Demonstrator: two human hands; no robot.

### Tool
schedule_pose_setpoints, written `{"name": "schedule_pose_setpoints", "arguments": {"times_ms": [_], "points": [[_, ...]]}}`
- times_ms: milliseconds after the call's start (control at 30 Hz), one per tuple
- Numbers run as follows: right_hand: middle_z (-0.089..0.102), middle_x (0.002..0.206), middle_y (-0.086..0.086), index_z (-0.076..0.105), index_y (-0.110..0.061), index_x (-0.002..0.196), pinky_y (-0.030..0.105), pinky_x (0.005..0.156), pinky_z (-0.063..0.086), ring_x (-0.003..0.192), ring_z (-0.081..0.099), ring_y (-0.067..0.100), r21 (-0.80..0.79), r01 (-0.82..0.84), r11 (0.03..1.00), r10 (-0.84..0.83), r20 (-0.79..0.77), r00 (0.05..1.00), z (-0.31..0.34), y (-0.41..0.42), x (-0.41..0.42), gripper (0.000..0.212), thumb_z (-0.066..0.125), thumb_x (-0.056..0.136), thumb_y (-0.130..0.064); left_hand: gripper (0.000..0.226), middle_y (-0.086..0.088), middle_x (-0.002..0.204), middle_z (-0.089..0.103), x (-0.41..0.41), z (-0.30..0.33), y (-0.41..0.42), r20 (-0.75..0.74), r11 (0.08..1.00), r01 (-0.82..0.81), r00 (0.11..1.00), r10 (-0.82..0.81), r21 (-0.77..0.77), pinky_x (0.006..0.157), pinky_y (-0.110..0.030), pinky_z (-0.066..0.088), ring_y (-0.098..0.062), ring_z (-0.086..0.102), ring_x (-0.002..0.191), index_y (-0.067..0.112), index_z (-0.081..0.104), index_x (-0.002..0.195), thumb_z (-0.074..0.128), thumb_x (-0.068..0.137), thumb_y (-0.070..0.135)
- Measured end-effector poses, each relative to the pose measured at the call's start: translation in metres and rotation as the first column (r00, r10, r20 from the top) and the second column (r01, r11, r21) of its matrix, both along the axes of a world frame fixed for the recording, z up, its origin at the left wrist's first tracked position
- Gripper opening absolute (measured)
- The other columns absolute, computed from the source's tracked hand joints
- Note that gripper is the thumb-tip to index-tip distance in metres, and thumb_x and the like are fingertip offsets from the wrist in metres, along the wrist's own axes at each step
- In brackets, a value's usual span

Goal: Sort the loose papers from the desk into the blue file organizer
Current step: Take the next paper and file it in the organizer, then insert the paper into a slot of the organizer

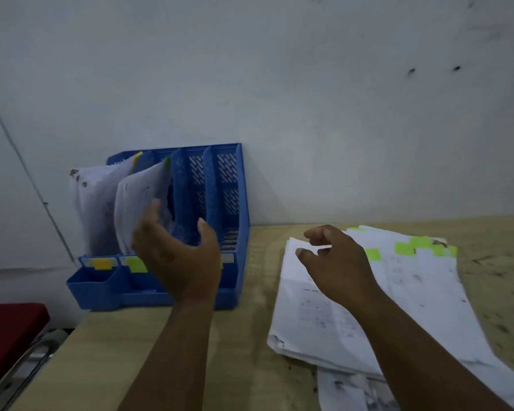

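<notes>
- left hand spread open, fingertips touching the papers in the blue file organizer
- right hand loosely curled over the loose stack, holding nothing

Organizer left of loose papers

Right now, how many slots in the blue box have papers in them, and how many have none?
Slots with papers: 2 (left bundle, second bundle)
Slots with no papers: 2 (third slot, fourth slot)
Total: 4 slots in the blue file organizer
</notes>
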State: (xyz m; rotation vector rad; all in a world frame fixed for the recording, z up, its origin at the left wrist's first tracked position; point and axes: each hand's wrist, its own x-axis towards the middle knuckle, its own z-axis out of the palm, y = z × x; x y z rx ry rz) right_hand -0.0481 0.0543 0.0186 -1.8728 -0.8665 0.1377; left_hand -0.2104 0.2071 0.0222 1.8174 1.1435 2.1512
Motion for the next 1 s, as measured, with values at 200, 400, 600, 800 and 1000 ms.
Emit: {"name": "schedule_pose_setpoints", "arguments": {"times_ms": [200,400,600,800,1000], "points": [[0.064,0.110,-0.013,0.065,-0.031,0.115,0.027,0.090,0.046,0.105,0.062,0.010,-0.087,0.131,0.988,-0.138,-0.085,0.987,-0.028,-0.042,0.030,0.036,0.078,0.081,-0.029,0.025,0.007,0.109,0.069,0.053,-0.034,-0.075,-0.189,0.818,0.418,0.834,-0.518,-0.396,0.090,-0.034,0.055,-0.013,0.064,0.102,0.024,0.070,0.112,0.072,0.088,0.023],[0.060,0.123,-0.005,0.063,-0.037,0.117,0.041,0.101,0.046,0.120,0.054,0.023,-0.199,0.259,0.945,-0.259,0.025,0.966,-0.054,-0.054,0.037,0.040,0.076,0.078,-0.036,0.054,0.010,0.140,0.055,0.064,-0.061,-0.088,-0.333,0.707,0.344,0.700,-0.632,-0.618,0.103,-0.023,0.037,-0.012,0.049,0.129,0.029,0.057,0.137,0.075,0.087,0.041],[0.043,0.140,0.000,0.057,-0.040,0.123,0.038,0.107,0.036,0.130,0.038,0.029,-0.342,0.286,0.895,-0.274,0.083,0.958,-0.066,-0.052,0.040,0.048,0.076,0.079,-0.037,0.058,0.010,0.123,0.065,0.058,-0.081,-0.079,-0.378,0.668,0.297,0.639,-0.670,-0.682,0.095,-0.037,0.054,-0.012,0.060,0.111,0.029,0.059,0.130,0.078,0.079,0.049],[0.039,0.145,0.002,0.056,-0.039,0.126,0.039,0.109,0.034,0.132,0.039,0.028,-0.331,0.290,0.898,-0.281,0.076,0.957,-0.071,-0.051,0.042,0.054,0.078,0.077,-0.038,0.054,0.010,0.123,0.065,0.059,-0.079,-0.078,-0.361,0.658,0.324,0.634,-0.684,-0.680,0.090,-0.022,0.047,-0.007,0.058,0.108,0.025,0.061,0.132,0.080,0.084,0.038],[0.039,0.144,0.001,0.056,-0.038,0.125,0.038,0.106,0.037,0.130,0.041,0.030,-0.289,0.309,0.906,-0.306,0.056,0.950,-0.068,-0.054,0.043,0.055,0.080,0.075,-0.033,0.044,0.021,0.101,0.061,0.061,-0.081,-0.077,-0.243,0.615,0.405,0.665,-0.706,-0.677,0.066,0.003,0.040,0.007,0.058,0.088,0.030,0.063,0.127,0.079,0.087,0.019]]}}
